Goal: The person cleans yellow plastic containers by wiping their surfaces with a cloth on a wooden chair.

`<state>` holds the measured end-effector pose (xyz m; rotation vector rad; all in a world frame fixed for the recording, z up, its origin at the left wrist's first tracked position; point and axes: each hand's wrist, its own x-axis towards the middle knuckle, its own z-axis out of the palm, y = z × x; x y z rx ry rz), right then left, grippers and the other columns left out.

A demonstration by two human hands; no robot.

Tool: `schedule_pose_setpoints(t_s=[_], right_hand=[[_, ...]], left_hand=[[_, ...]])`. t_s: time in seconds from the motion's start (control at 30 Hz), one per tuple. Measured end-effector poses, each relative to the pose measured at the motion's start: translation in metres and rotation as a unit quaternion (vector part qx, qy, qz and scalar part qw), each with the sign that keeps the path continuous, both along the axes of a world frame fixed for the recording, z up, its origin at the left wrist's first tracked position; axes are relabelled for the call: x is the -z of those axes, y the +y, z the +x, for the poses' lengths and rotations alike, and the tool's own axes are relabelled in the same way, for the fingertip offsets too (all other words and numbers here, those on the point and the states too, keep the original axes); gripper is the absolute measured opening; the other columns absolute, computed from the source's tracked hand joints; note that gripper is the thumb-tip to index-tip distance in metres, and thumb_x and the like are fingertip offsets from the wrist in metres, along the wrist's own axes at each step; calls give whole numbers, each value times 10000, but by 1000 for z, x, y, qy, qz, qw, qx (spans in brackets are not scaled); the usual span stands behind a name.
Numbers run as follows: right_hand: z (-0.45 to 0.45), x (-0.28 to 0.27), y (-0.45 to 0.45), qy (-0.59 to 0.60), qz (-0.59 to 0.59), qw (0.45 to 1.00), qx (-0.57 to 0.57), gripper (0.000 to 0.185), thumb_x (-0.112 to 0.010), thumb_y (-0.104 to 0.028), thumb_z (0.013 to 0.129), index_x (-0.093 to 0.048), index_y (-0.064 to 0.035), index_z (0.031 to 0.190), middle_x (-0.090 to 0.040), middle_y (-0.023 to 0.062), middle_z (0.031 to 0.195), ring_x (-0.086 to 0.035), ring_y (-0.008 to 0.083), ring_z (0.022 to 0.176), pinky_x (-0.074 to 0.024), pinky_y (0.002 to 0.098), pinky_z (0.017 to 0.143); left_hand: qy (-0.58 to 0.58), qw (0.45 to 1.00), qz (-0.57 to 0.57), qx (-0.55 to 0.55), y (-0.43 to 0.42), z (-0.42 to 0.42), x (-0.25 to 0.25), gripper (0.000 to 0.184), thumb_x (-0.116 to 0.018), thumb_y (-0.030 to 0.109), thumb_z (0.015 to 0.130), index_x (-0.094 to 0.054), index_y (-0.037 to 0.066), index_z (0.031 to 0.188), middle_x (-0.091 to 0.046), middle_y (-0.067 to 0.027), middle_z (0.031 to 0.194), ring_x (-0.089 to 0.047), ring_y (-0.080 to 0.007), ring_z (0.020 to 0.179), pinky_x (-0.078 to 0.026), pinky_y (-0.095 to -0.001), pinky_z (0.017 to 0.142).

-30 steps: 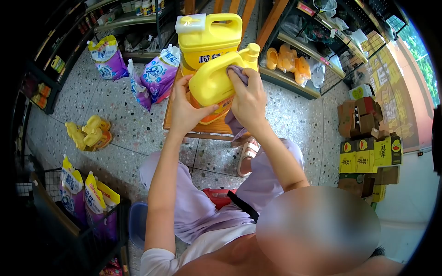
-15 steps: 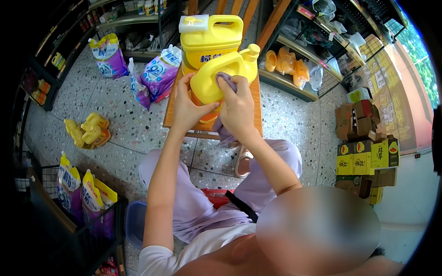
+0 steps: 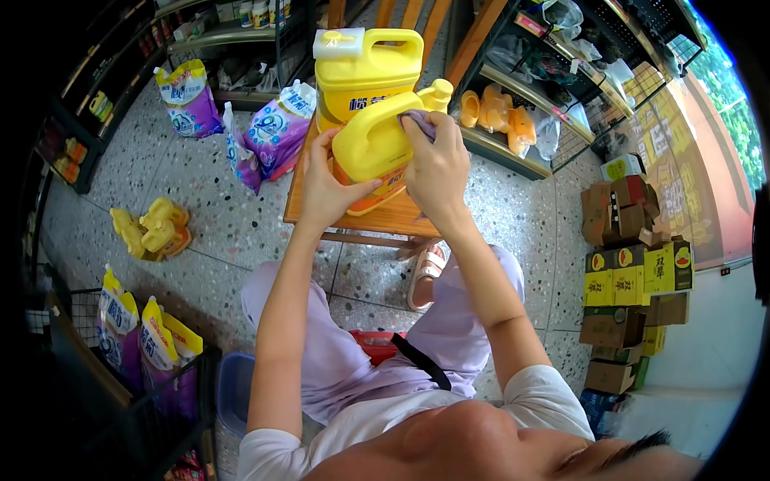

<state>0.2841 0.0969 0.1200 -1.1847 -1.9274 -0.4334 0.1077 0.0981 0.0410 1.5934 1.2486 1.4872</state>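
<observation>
A yellow jug (image 3: 370,144) with an orange label stands tilted on a wooden chair seat (image 3: 309,210). My left hand (image 3: 325,183) grips its left side, thumb across the front. My right hand (image 3: 437,164) presses a bunched purple-grey cloth (image 3: 419,122) to the jug's upper right, just below the cap. Right behind is a larger yellow jug (image 3: 365,72) with a clear-wrapped pump head lying at its top left.
Purple detergent bags (image 3: 281,124) stand left of the chair. Small yellow bottles (image 3: 164,228) are on the floor farther left. Shelves (image 3: 525,164) line the back right, with stacked cartons (image 3: 630,276) at right. A blue bin (image 3: 234,393) sits lower left.
My right hand and the cloth moved left and down over the jug, then back up and right toward its neck. The left hand keeps its hold in the same place.
</observation>
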Motion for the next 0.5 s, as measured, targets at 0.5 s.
schedule_pose_setpoints(t_s=[0.5], right_hand=[[-16, -3, -12, 5, -90, 996, -13, 443, -660, -11, 716, -689, -27, 1157, -565, 120, 1061, -619, 309, 985, -540, 400, 748]], left_hand=[[6, 1000, 18, 10, 3, 0, 0, 978, -944, 292, 604, -407, 25, 1377, -576, -148, 1342, -537, -283, 1274, -269, -444, 1132]])
